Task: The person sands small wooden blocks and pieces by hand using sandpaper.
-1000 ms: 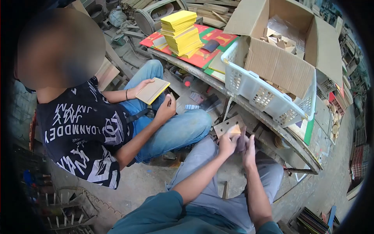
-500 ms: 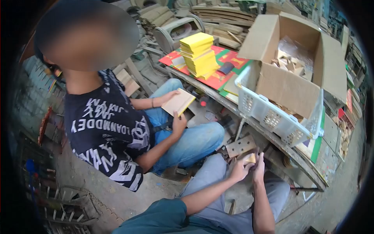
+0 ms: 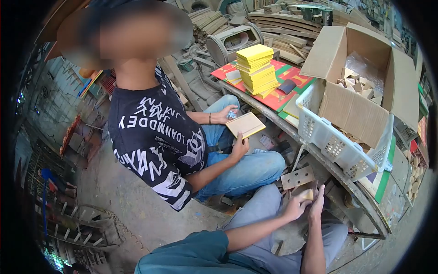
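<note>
Low over my lap, my left hand [image 3: 295, 207] grips a small pale wooden block [image 3: 310, 195] between thumb and fingers. Close against its right side is my right hand [image 3: 316, 206], fingers long and nearly straight, with a thin dark sheet [image 3: 315, 188] along its palm side; its kind is hard to make out. Just beyond my hands lies a wooden plate with dark holes [image 3: 297, 178]. To the left, a seated co-worker holds a flat wooden board with yellow edges [image 3: 246, 124] in one hand and a crumpled bluish-grey piece [image 3: 232, 113] in the other.
A low table [image 3: 335, 176] runs along the right. On it are a stack of yellow-edged boards [image 3: 256, 68], a dark curved sheet [image 3: 287, 86], and a white plastic basket [image 3: 335, 145] bearing an open cardboard box [image 3: 351, 106] of wooden pieces. Timber [image 3: 285, 27] is piled behind.
The view has swung left, shifting the scene rightward. The co-worker's far hand has come off the board and now shows a crumpled piece. My hands remain together around the block.
</note>
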Available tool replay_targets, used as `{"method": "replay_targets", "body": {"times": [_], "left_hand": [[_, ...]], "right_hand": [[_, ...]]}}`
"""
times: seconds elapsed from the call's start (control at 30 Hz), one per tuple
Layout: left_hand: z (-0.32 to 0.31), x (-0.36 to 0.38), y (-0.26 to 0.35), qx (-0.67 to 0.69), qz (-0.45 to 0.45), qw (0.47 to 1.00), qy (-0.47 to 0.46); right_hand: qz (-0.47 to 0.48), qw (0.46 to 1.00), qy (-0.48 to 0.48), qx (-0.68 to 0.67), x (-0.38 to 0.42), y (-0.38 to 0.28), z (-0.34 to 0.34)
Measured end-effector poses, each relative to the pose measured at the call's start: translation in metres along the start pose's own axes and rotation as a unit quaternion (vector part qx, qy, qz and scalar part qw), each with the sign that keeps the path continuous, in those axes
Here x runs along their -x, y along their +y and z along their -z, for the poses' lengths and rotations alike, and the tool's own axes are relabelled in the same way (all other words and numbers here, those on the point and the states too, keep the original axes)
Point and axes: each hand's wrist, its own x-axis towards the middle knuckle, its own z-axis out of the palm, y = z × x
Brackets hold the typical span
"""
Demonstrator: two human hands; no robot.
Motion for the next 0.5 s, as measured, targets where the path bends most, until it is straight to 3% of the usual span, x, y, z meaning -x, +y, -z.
{"method": "replay_targets", "body": {"times": [0.07, 0.13, 0.2, 0.23, 0.27, 0.33, 0.37, 0.4, 0.47, 0.5], "left_hand": [[-0.006, -0.025, -0.027, -0.001, -0.043, 0.998, 0.051], [0.007, -0.032, 0.004, 0.003, 0.076, 0.995, 0.060], [-0.013, -0.017, -0.028, -0.072, -0.169, 0.976, 0.116], [-0.009, 0.002, -0.002, -0.002, -0.007, 1.000, 0.030], [-0.002, 0.004, 0.011, -0.010, 0.029, 1.000, -0.003], [-0.001, -0.016, -0.002, -0.078, -0.065, 0.992, 0.071], [0.000, -0.031, -0.012, -0.030, 0.095, 0.995, -0.004], [0.000, -0.033, -0.012, 0.017, 0.067, 0.996, 0.056], [-0.008, -0.012, -0.014, -0.074, -0.119, 0.982, 0.124], [-0.010, 0.000, -0.012, -0.054, -0.057, 0.995, 0.066]], "right_hand": [[0.003, 1.000, 0.006, 0.022, 0.000, 0.002, -0.002], [0.048, 0.997, 0.011, 0.062, 0.003, 0.006, -0.006], [0.020, 1.000, 0.017, -0.004, 0.001, 0.000, -0.004], [0.011, 1.000, 0.009, -0.011, -0.003, 0.003, 0.001], [-0.002, 1.000, 0.002, -0.017, -0.005, 0.006, 0.009], [0.031, 1.000, 0.006, 0.000, -0.005, 0.009, 0.005], [0.029, 0.999, -0.011, 0.014, -0.003, 0.010, 0.004], [0.029, 0.999, -0.028, 0.026, -0.001, 0.010, 0.003], [-0.007, 0.997, -0.002, 0.083, 0.003, 0.006, 0.004], [0.016, 0.998, 0.020, 0.049, -0.001, 0.005, -0.001]]}}
